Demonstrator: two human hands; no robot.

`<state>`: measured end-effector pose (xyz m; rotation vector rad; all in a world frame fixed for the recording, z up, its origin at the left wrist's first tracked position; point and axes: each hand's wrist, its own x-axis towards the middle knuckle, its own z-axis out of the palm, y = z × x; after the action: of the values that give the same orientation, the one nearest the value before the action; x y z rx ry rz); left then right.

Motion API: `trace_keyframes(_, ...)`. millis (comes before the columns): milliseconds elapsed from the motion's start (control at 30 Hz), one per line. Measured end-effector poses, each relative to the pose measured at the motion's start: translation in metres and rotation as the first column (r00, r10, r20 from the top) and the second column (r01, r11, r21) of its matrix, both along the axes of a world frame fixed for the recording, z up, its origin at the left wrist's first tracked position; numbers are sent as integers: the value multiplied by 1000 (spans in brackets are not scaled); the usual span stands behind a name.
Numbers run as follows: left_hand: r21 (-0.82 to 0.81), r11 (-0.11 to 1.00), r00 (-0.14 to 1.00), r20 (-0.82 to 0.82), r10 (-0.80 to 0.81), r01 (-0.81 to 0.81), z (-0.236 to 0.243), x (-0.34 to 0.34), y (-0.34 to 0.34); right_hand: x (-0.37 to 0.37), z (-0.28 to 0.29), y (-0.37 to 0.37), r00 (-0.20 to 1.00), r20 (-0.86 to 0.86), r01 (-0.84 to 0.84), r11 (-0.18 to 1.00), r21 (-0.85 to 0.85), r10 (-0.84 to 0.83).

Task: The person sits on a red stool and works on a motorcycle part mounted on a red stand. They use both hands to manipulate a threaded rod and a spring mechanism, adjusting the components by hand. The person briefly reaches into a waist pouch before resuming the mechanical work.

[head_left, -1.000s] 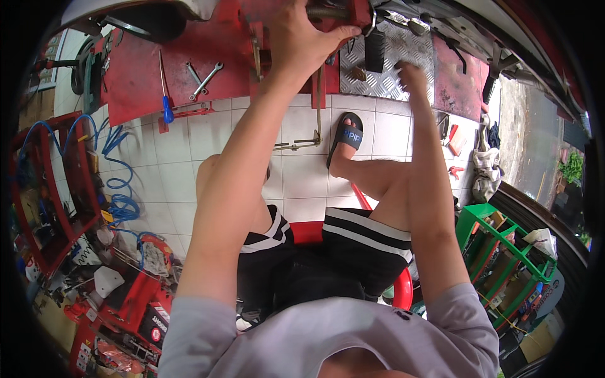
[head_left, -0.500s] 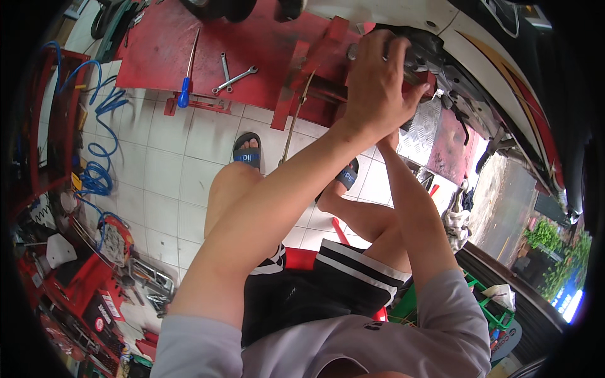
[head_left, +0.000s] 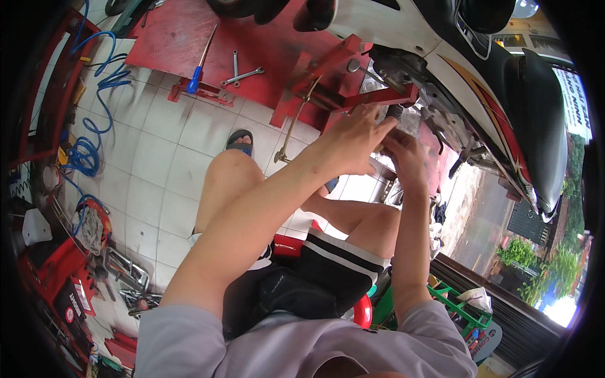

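Observation:
My left hand [head_left: 354, 140] is in front of the end of a red metal bar [head_left: 384, 96] beside the motorbike [head_left: 441, 63]. Its fingers close near a short dark cylindrical part [head_left: 394, 111], which shows just past the fingertips. My right hand [head_left: 408, 157] is close on the right, with fingers curled in toward the left hand. What lies between the two hands is mostly hidden. The bike's dark underside [head_left: 397, 63] is just beyond the bar. A thin metal rod [head_left: 293, 123] hangs from the red frame, left of my hands.
A blue-handled screwdriver [head_left: 195, 79] and two crossed spanners [head_left: 237, 75] lie on the red lift platform [head_left: 164, 44]. A coiled blue hose [head_left: 85, 154] is on the left. Tools and red cases [head_left: 63, 271] fill the lower left; a green crate [head_left: 463, 309] stands lower right.
My left hand has come down off the bike's underside toward me, uncovering the red bar. My right hand, mostly hidden before, now shows beside it. The whole view has shifted slightly.

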<state>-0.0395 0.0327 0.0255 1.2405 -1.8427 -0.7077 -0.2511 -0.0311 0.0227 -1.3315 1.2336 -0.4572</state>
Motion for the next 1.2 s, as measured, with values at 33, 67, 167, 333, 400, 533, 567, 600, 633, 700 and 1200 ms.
trace_keyframes(33,59,998,1000,-20,24,-22,6,9,1,15,2,-1,982,147,116,993,12,-117)
trace_keyframes(67,119,992,998,-41,50,-44,13,18,0,30,3,-5,975,202,99,995,-14,-95)
trace_keyframes(167,-15,953,942,-152,298,-304,2,35,-9,94,15,-6,962,269,57,997,-57,-40)
trace_keyframes(333,-37,796,771,-280,572,-604,2,70,-26,146,-16,-29,855,476,319,933,-167,-207)
trace_keyframes(400,80,708,650,-336,682,-701,-1,85,-32,164,-34,-42,847,473,418,853,-313,-241)
trace_keyframes(533,111,654,557,-432,710,-748,-5,107,-43,175,-57,-72,869,453,331,913,-238,-197)
trace_keyframes(567,149,659,540,-456,708,-738,-4,111,-44,175,-54,-73,890,433,270,929,-252,-141)
trace_keyframes(600,185,663,523,-479,705,-725,-2,114,-43,172,-51,-73,907,412,208,941,-266,-84)
trace_keyframes(633,221,669,505,-502,702,-710,-2,117,-43,171,-50,-73,920,392,146,949,-279,-27)
trace_keyframes(700,326,725,500,-553,667,-607,-5,125,-43,172,-42,-65,936,351,114,954,-276,-11)
trace_keyframes(1200,701,695,621,-476,622,-159,-2,157,-43,150,-24,-18,958,241,-37,898,-438,157)
